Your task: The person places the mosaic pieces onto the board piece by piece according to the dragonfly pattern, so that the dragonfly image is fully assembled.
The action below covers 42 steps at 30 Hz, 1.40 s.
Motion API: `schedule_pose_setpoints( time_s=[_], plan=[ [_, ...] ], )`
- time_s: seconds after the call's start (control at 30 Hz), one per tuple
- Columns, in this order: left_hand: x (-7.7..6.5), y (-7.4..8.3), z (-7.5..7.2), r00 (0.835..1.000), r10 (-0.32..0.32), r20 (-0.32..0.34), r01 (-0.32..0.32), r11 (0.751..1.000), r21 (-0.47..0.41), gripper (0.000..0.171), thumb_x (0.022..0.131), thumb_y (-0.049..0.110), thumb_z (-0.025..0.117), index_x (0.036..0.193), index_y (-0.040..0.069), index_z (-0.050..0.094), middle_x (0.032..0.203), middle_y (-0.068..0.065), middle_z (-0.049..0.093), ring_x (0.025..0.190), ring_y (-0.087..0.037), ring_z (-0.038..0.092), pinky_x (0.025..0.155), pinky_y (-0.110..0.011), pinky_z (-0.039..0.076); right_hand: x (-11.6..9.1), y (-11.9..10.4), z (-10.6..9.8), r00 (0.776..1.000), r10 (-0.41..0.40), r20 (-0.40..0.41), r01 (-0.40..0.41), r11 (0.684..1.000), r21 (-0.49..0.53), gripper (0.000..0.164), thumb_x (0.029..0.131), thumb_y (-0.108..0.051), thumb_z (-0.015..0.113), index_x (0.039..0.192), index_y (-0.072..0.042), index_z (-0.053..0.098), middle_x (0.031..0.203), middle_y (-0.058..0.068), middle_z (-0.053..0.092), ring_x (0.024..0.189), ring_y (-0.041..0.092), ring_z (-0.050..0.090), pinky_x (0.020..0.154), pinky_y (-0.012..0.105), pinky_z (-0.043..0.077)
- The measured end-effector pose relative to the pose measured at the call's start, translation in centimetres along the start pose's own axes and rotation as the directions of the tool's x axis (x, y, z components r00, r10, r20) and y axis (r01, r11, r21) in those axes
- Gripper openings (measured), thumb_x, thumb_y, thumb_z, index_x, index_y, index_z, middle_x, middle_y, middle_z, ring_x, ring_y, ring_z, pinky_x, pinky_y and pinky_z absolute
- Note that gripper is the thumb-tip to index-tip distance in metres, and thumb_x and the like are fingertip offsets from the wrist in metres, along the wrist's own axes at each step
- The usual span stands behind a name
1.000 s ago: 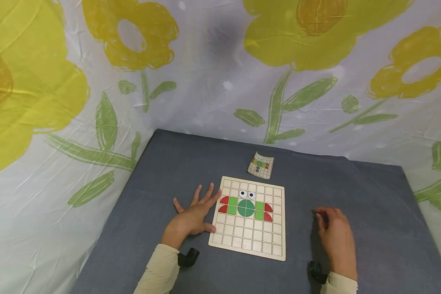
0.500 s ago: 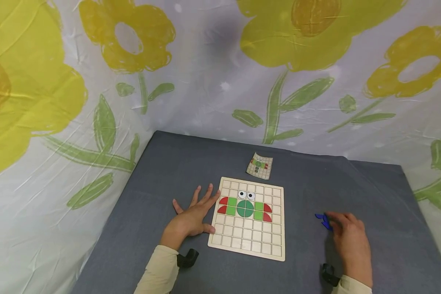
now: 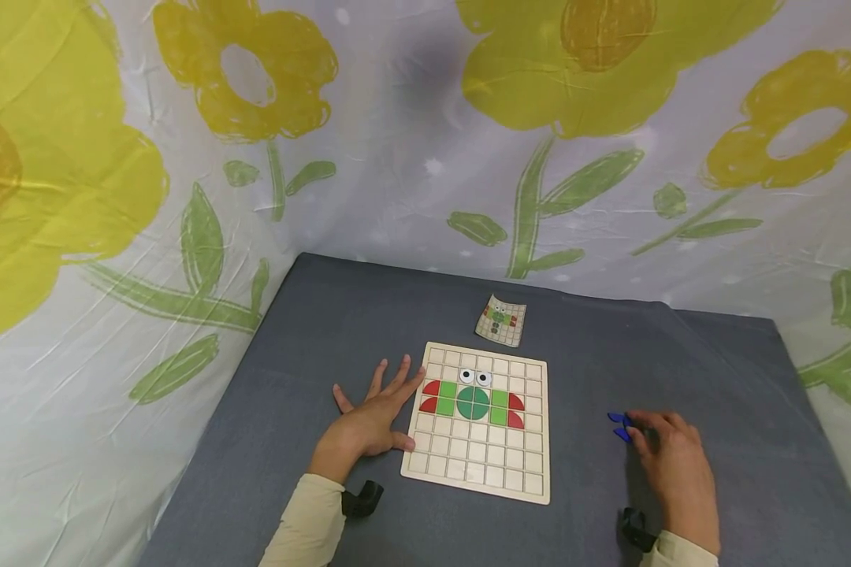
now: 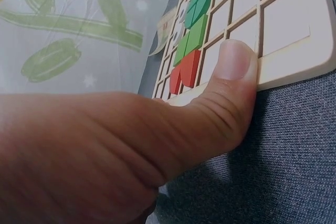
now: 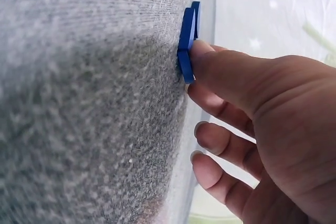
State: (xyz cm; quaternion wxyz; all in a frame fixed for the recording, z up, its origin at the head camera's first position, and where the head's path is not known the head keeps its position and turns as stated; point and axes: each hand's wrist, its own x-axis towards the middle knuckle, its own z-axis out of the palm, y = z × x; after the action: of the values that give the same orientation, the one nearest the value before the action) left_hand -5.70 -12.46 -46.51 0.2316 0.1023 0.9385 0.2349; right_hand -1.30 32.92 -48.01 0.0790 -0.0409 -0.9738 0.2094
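Observation:
My left hand (image 3: 372, 421) lies spread at the left side of a wooden grid board (image 3: 475, 472). Its thumb presses on the board's rim in the left wrist view, and a fingertip meets the edge higher up. Red quarter-round pieces (image 3: 516, 402), light green squares (image 3: 447, 398), dark green quarter rounds (image 3: 473, 402) and two round eye pieces (image 3: 484, 378) sit in the grid. To the right of the board, my right hand (image 3: 681, 472) pinches a small blue piece (image 5: 185, 66) between thumb and index finger, low at the table. Beside it lie two more curved blue pieces (image 3: 621, 434).
A small printed card (image 3: 501, 320) showing a similar pattern, with further dark green shapes lower down, lies behind the board. Grey cloth covers the table (image 3: 369, 315). A curtain (image 3: 397, 173) with yellow flowers hangs behind and at the sides.
My right hand has moved right over the last second, and blue pieces hidden at first now show by its fingertips. One has shifted slightly left since half a second ago. The left hand stays put.

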Motion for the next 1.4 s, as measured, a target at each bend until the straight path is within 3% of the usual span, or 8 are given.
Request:
schedule_pose_setpoints(
  time_s=[0.13,0.7,0.83,0.97,1.1,1.23,1.4],
  plan=[
    [0.0,-0.1,0.2,1.000,0.001,-0.002,-0.001,1.000,0.001,0.122,0.074,0.032,0.094,0.171,0.037,0.018,0.178,0.007,0.001,0.164,-0.030,-0.011,0.104,-0.089,-0.019,0.0,-0.2,0.0,1.000,0.009,0.013,-0.009,1.000,-0.001,0.024,0.093,-0.007,0.081,0.116,-0.004,0.077,0.115,0.022,0.068,0.112,0.052,0.058,0.092,0.072,0.045],
    [0.0,-0.1,0.5,1.000,0.009,-0.013,-0.009,1.000,-0.004,0.122,0.074,0.031,0.095,0.170,0.037,0.019,0.178,0.007,0.001,0.164,-0.030,-0.011,0.104,-0.089,-0.019,-0.1,-0.6,-0.2,0.989,0.135,0.064,-0.132,0.990,-0.055,0.030,0.090,-0.024,0.084,0.108,-0.001,0.077,0.100,0.015,0.070,0.099,0.043,0.063,0.079,0.064,0.052],
    [0.0,-0.1,0.4,1.000,0.011,-0.012,-0.011,1.000,-0.007,0.122,0.074,0.031,0.095,0.170,0.036,0.020,0.178,0.006,0.002,0.164,-0.031,-0.010,0.104,-0.089,-0.019,-0.4,-0.7,0.0,0.990,0.133,0.038,-0.131,0.990,-0.055,0.029,0.089,-0.026,0.084,0.104,-0.003,0.077,0.099,0.014,0.071,0.097,0.043,0.063,0.077,0.063,0.052],
    [-0.1,0.0,0.3,1.000,0.005,-0.009,-0.005,1.000,-0.008,0.122,0.073,0.030,0.095,0.170,0.036,0.020,0.178,0.007,0.002,0.164,-0.030,-0.010,0.104,-0.089,-0.019,-0.4,-1.5,0.6,0.997,0.036,-0.070,-0.038,0.999,-0.029,0.026,0.086,-0.024,0.085,0.100,-0.003,0.078,0.094,0.013,0.071,0.093,0.043,0.065,0.078,0.062,0.052],
    [-0.1,-0.1,0.3,1.000,0.006,-0.009,-0.006,1.000,-0.009,0.122,0.074,0.030,0.094,0.170,0.036,0.020,0.178,0.007,0.002,0.164,-0.030,-0.011,0.104,-0.089,-0.019,0.0,-3.2,1.3,0.984,-0.074,-0.160,0.074,0.997,-0.001,0.023,0.084,-0.020,0.085,0.097,-0.003,0.078,0.088,0.011,0.070,0.088,0.040,0.065,0.078,0.059,0.051],
    [-0.1,-0.1,0.2,1.000,0.008,-0.009,-0.008,1.000,-0.013,0.122,0.074,0.030,0.094,0.171,0.036,0.020,0.178,0.006,0.002,0.164,-0.030,-0.011,0.103,-0.089,-0.019,0.2,-5.6,2.3,0.977,-0.133,-0.165,0.141,0.989,0.036,0.023,0.084,-0.020,0.085,0.099,-0.005,0.077,0.090,0.008,0.069,0.091,0.033,0.063,0.076,0.055,0.052],
    [0.1,-0.2,0.2,1.000,0.011,-0.011,-0.011,1.000,-0.013,0.123,0.074,0.031,0.095,0.171,0.037,0.019,0.178,0.007,0.001,0.164,-0.030,-0.012,0.103,-0.089,-0.019,0.4,-8.4,3.9,0.968,-0.223,-0.114,0.231,0.971,0.055,0.025,0.084,-0.025,0.087,0.100,-0.008,0.077,0.091,0.004,0.066,0.091,0.026,0.061,0.072,0.050,0.055]
  ],
)
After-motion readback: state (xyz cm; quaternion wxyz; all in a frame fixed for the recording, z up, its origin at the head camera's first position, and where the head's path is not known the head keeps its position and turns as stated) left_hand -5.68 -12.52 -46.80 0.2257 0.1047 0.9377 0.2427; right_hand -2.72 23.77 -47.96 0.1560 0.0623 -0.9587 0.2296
